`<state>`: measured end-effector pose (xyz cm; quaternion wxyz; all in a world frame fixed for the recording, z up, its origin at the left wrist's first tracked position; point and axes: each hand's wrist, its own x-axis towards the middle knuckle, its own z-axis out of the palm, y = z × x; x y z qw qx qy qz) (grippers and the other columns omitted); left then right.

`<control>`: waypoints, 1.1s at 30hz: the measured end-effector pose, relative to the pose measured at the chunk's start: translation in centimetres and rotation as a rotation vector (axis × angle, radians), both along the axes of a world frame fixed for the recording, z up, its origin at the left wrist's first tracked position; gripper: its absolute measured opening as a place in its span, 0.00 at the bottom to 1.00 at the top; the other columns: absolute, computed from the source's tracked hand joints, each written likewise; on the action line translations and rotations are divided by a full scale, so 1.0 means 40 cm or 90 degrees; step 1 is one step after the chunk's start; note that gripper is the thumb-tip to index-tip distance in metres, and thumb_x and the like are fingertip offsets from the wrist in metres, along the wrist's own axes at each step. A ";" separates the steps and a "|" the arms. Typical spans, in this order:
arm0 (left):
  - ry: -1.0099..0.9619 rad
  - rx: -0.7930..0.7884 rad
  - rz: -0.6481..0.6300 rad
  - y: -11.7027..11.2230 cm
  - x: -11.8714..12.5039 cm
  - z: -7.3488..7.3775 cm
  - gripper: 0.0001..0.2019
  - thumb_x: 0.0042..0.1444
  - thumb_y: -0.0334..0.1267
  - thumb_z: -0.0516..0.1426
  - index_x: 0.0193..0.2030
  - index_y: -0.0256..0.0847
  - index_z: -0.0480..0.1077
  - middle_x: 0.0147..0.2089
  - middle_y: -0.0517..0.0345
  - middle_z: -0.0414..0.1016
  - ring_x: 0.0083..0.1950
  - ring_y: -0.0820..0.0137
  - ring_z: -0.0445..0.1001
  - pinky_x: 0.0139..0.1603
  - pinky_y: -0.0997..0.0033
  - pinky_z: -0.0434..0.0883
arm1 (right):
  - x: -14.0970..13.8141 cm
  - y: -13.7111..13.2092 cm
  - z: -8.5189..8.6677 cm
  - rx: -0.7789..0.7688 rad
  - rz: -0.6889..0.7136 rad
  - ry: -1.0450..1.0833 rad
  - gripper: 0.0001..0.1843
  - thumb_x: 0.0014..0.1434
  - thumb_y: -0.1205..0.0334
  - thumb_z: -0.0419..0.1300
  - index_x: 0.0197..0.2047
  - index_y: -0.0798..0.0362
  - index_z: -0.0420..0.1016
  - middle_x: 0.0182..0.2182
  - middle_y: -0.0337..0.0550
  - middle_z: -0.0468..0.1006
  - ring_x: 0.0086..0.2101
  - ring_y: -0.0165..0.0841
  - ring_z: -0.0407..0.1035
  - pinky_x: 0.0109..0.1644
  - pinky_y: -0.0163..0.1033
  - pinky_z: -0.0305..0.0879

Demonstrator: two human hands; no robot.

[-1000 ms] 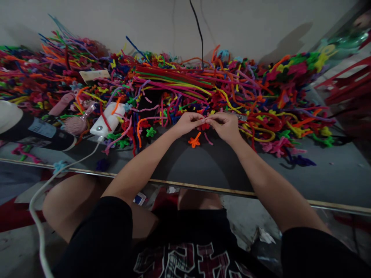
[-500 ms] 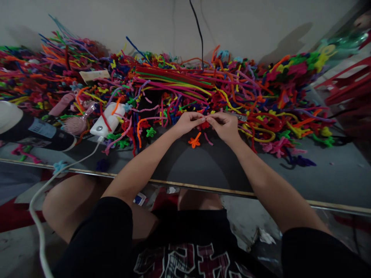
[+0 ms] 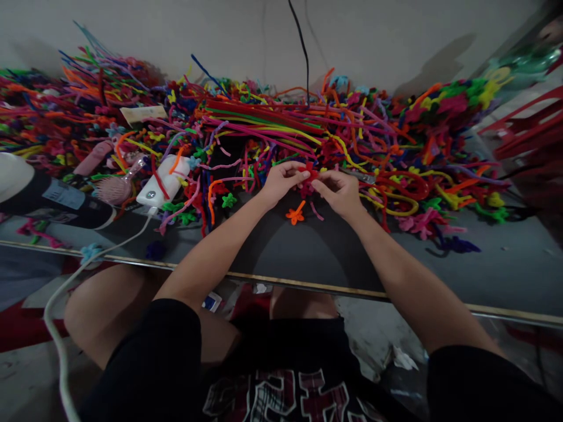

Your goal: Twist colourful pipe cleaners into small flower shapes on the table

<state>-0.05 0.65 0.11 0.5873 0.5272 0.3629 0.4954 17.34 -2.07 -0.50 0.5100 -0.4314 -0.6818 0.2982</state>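
Note:
My left hand [image 3: 280, 181] and my right hand [image 3: 338, 190] meet over the dark tabletop [image 3: 299, 252], both pinching a small red pipe-cleaner flower [image 3: 308, 176] held between them. The fingers of each hand are curled on it. Just below the hands an orange pipe-cleaner flower [image 3: 295, 214] lies on the table, with a short pink piece [image 3: 315, 211] beside it. A huge heap of coloured pipe cleaners [image 3: 272, 129] lies right behind the hands.
A white device [image 3: 163, 180] with a white cable [image 3: 65, 293] lies at the left beside a pink hairbrush [image 3: 115, 186] and a dark bottle [image 3: 57, 202]. Small green flowers [image 3: 229, 201] dot the table. Red plastic furniture [image 3: 528, 126] stands at the right. My knees show below the table edge [image 3: 308, 286].
The red flower has come up slightly between my fingers and shows more; my left thumb has shifted on it. My arms stay where they were.

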 end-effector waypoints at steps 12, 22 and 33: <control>0.048 0.029 -0.026 -0.004 0.001 0.003 0.13 0.50 0.40 0.66 0.39 0.37 0.73 0.24 0.64 0.71 0.23 0.81 0.67 0.25 0.79 0.64 | -0.004 -0.003 0.005 0.006 -0.007 -0.019 0.17 0.48 0.47 0.69 0.34 0.51 0.77 0.27 0.39 0.79 0.27 0.31 0.72 0.33 0.39 0.71; 0.086 0.046 -0.061 0.000 0.000 -0.006 0.11 0.51 0.40 0.65 0.37 0.36 0.72 0.24 0.63 0.72 0.22 0.81 0.67 0.26 0.79 0.63 | 0.001 0.004 -0.003 0.007 0.002 -0.033 0.15 0.47 0.50 0.70 0.32 0.52 0.78 0.26 0.39 0.79 0.27 0.31 0.72 0.33 0.38 0.69; 0.116 0.054 -0.075 0.006 0.002 -0.016 0.10 0.52 0.40 0.64 0.37 0.36 0.72 0.24 0.63 0.71 0.23 0.79 0.67 0.26 0.77 0.63 | 0.005 0.001 0.001 -0.008 0.017 -0.053 0.16 0.48 0.46 0.69 0.29 0.51 0.77 0.23 0.37 0.76 0.23 0.27 0.66 0.27 0.35 0.64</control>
